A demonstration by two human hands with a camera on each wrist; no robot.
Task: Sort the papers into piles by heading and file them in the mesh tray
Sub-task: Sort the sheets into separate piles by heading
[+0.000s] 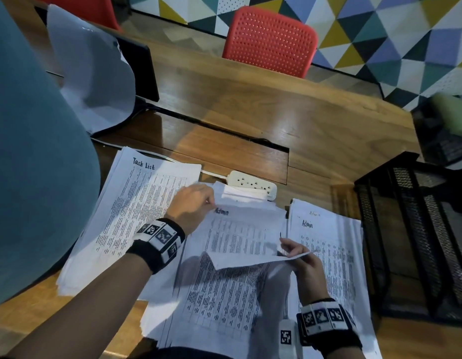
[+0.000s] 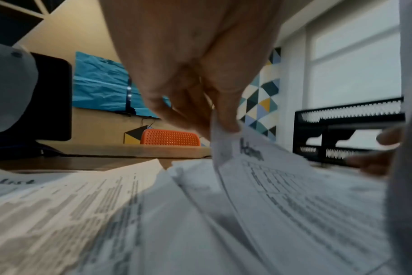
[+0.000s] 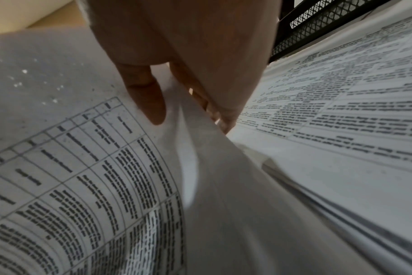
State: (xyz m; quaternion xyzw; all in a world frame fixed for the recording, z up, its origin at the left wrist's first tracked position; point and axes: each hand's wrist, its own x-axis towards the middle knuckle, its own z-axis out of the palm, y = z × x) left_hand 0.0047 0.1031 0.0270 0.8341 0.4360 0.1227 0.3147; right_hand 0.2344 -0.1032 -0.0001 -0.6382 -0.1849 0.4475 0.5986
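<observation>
Handwritten heading "Task List" on top sheet of left pile [image 1: 131, 203], upper left of papers in head view; only "List" partly legible at lower left in left wrist view.

Handwritten "Admin" at top left of lifted sheet [image 1: 244, 237], centre of head view; same word blurred on that sheet [image 2: 259, 158] in left wrist view.

"Admin" on top sheet of right pile [image 1: 325, 244]; fainter "Admin" on sheet edge just above it.

Printed table text on all sheets too small or blurred to read.

Square black-and-white marker patterns on wristbands, no legible characters.
</observation>
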